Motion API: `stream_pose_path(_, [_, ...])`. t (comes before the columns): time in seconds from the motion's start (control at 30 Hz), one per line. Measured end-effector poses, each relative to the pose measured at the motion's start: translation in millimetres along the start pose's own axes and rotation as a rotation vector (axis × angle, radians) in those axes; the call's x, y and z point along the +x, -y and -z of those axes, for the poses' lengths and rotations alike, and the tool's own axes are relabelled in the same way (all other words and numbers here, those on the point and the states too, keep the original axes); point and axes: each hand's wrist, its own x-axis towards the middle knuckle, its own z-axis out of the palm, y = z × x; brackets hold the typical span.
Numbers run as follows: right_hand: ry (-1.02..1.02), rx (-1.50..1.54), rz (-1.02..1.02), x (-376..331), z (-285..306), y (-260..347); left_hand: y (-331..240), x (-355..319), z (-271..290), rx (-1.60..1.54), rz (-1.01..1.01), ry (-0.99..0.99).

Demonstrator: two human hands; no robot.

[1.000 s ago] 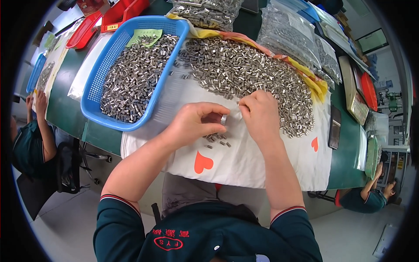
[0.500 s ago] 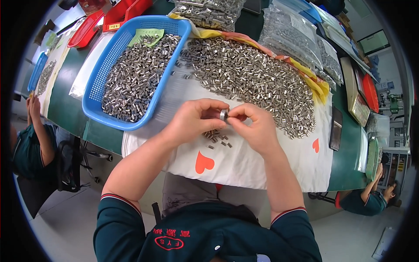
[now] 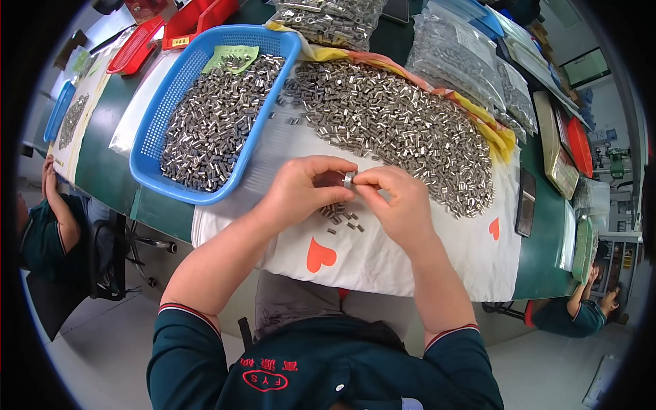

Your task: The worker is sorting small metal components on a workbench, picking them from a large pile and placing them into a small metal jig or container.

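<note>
A small silvery metal ring [image 3: 348, 180] is held up above the white cloth [image 3: 383, 270]. My left hand [image 3: 297, 188] pinches it from the left between thumb and forefinger. From the other side, the closed thumb and fingertips of my right hand [image 3: 403, 205] meet the ring; whether they also hold a smaller piece is hidden. Below my hands lie several short metal sleeves [image 3: 345, 220], loose on the cloth and partly covered by my left hand. A wide heap of similar sleeves [image 3: 403, 116] spreads just beyond my fingers.
To the left stands a blue perforated basket [image 3: 179, 197] of sleeves with a green slip. Bulging clear bags [image 3: 454, 58] sit behind a yellow-orange rolled cloth [image 3: 495, 137]. A dark phone-like slab [image 3: 525, 201] lies at right. Co-workers sit at both sides.
My right fingertips have shifted slightly left and closed in on the ring. The ring's face has turned a little; my left hand is almost still.
</note>
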Motion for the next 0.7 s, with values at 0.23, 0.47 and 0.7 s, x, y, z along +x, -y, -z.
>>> stream_pose_path(0.23, [0.138, 0.100, -0.143, 6.3, 11.5, -7.8, 4.4, -1.9, -0.5, -0.051, 0.038, 0.084])
stream_pose_path(0.47, [-0.131, -0.465, 0.034, 12.3, 3.4, -33.2, -1.3, -0.6, -3.7, 0.020, 0.059, 0.094])
stream_pose_path(0.7, [-0.046, -0.554, 0.056, 10.8, -4.0, -30.1, -0.2, -0.4, -2.5, -0.020, 0.055, 0.088])
